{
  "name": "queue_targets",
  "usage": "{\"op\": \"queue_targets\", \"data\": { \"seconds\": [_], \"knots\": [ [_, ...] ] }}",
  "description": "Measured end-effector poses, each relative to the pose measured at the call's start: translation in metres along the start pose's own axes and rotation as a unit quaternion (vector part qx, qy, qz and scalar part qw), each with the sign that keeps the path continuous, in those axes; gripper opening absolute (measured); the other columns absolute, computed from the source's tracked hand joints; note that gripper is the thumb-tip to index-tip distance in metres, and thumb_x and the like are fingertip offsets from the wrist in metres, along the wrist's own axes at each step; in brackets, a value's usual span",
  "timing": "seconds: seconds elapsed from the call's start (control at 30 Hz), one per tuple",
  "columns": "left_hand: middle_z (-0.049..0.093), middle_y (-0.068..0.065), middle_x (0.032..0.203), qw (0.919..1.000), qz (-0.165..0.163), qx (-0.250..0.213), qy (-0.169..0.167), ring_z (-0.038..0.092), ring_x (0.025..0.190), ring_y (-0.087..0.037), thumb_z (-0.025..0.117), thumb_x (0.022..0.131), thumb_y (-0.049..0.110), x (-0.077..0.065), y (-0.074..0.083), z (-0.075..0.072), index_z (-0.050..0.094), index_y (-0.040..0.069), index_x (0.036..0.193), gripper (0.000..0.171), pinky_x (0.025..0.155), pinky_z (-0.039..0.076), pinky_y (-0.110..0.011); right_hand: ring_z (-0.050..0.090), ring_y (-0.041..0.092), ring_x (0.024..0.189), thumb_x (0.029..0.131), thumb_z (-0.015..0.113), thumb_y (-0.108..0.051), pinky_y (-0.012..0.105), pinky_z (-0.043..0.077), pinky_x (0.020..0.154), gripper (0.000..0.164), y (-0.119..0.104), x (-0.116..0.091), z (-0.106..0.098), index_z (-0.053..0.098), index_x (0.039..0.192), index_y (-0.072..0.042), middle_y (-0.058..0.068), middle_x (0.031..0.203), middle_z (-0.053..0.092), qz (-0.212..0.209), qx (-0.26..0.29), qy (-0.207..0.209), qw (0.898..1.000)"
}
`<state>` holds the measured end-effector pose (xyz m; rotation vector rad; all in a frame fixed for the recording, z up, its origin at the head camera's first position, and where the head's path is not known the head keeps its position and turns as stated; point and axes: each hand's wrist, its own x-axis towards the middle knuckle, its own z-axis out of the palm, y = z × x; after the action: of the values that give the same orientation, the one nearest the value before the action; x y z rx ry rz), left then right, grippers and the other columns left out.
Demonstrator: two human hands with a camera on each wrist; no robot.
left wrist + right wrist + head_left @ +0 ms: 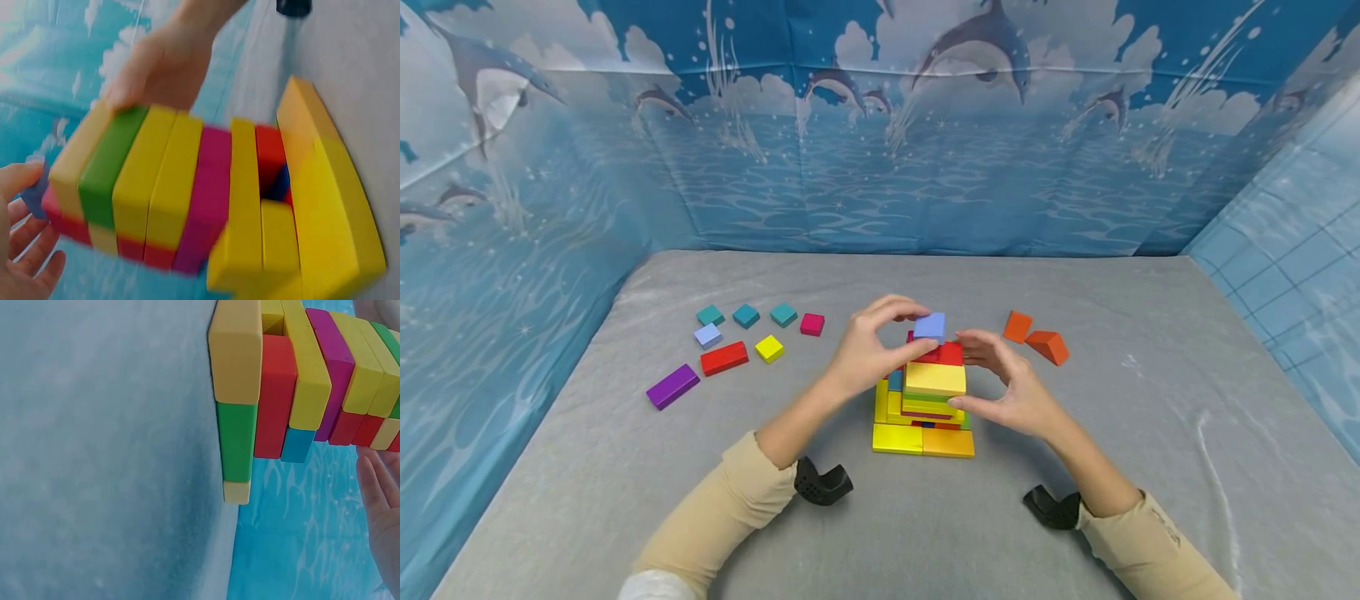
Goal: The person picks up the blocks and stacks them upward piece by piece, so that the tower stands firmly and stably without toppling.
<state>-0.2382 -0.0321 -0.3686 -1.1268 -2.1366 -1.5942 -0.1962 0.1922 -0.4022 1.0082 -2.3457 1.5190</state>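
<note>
On the grey surface (1150, 375), left of the block tower (934, 381), lie loose blocks: purple (673, 387), red (725, 358), yellow (769, 348), magenta (812, 324), a second pale-blue one (708, 336) and three teal (783, 314). Two orange blocks (1048, 347) lie just beyond the right hand (1018, 396), whose fingers are spread at the tower's right side. The left hand (868, 350) pinches a pale-blue block (930, 327) at the tower's top.

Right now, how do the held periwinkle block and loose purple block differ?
The periwinkle block is pinched by the left hand at the top of the block tower, while the purple block lies loose on the gray cloth. The periwinkle block looks stubbier; the purple block is elongated. Both are flat-sided.
</note>
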Motion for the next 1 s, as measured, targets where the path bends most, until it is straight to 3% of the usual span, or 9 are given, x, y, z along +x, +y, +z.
{"op": "queue_targets", "data": {
  "seconds": [0.17, 0.4, 0.63, 1.0],
  "knots": [
    [0.059, -0.009, 0.106, 0.9993, 0.000, 0.014, -0.036, 0.055, 0.095, -0.016, 0.073, 0.077, 0.008, 0.005, 0.007, 0.016, 0.064, 0.000, 0.105, 0.031, 0.083, 0.048, -0.022, 0.050, 0.011, 0.113, 0.067, 0.075, 0.008, 0.023, 0.041, 0.094, 0.089, -0.001, 0.000, 0.000, 0.024, 0.139, -0.004, 0.018, 0.125, 0.050, 0.005, 0.017, -0.004, 1.000],
    [0.058, -0.009, 0.106, 0.9980, -0.018, 0.032, -0.051, 0.054, 0.096, -0.019, 0.074, 0.076, 0.010, 0.001, 0.007, 0.023, 0.064, -0.001, 0.106, 0.033, 0.078, 0.046, -0.015, 0.050, 0.009, 0.113, 0.068, 0.075, 0.007, 0.024, 0.042, 0.094, 0.094, -0.002, 0.000, -0.001, 0.018, 0.141, -0.007, 0.019, 0.124, 0.051, 0.013, 0.017, -0.006, 1.000],
    [0.059, -0.008, 0.107, 0.9982, -0.030, 0.029, -0.044, 0.054, 0.096, -0.019, 0.074, 0.076, 0.011, -0.003, 0.006, 0.024, 0.064, 0.002, 0.104, 0.031, 0.078, 0.047, -0.018, 0.049, 0.010, 0.113, 0.066, 0.075, 0.010, 0.022, 0.042, 0.093, 0.086, 0.000, -0.001, 0.000, 0.026, 0.135, 0.000, 0.020, 0.123, 0.050, -0.003, 0.019, 0.000, 1.000],
    [0.060, -0.009, 0.111, 0.9980, -0.048, -0.022, -0.035, 0.055, 0.100, -0.017, 0.071, 0.079, 0.010, -0.013, -0.002, 0.021, 0.063, 0.003, 0.109, 0.032, 0.076, 0.050, -0.021, 0.050, 0.011, 0.111, 0.065, 0.076, 0.009, 0.022, 0.042, 0.092, 0.074, 0.001, -0.002, 0.000, 0.038, 0.128, 0.002, 0.013, 0.121, 0.049, -0.013, 0.006, 0.003, 1.000]
  ]
}}
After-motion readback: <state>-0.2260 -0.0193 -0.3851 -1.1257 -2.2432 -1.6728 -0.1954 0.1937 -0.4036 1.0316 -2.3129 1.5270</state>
